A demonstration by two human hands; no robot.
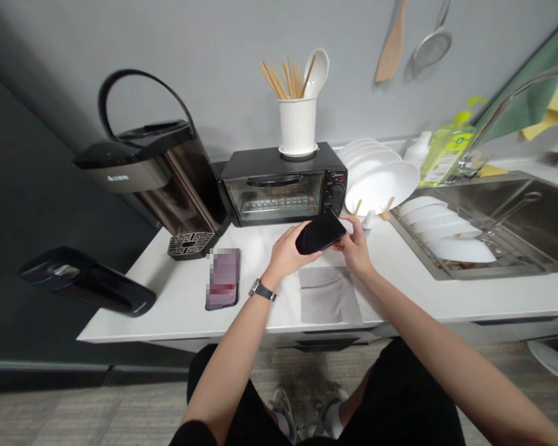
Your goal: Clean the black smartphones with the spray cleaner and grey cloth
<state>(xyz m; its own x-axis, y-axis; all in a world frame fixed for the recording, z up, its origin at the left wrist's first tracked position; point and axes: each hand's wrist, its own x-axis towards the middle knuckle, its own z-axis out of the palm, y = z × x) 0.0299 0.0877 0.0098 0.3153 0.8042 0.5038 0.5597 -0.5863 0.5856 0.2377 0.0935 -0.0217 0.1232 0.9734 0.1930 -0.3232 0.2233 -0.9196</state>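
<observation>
A black smartphone (321, 233) is held between my two hands above the white counter, its dark face tilted up. My left hand (288, 253), with a watch on the wrist, grips its left end. Closed at the opposite end, my right hand (354, 246) has its fingers on the phone's edge; part of them is hidden behind it. Below the phone a grey cloth (329, 296) lies flat on the counter. A small white spray bottle (367, 222) stands just beyond my right hand. Left of my hands lies a second, purple-screened phone (224, 279), partly blurred out.
Behind my hands sits a black toaster oven (279, 158) carrying a white utensil holder (298, 124). A water dispenser (167, 179) and a dark flask (93, 282) are at left. White plates (381, 186) stand in a rack beside the sink (530, 266), which holds several bowls (439, 226).
</observation>
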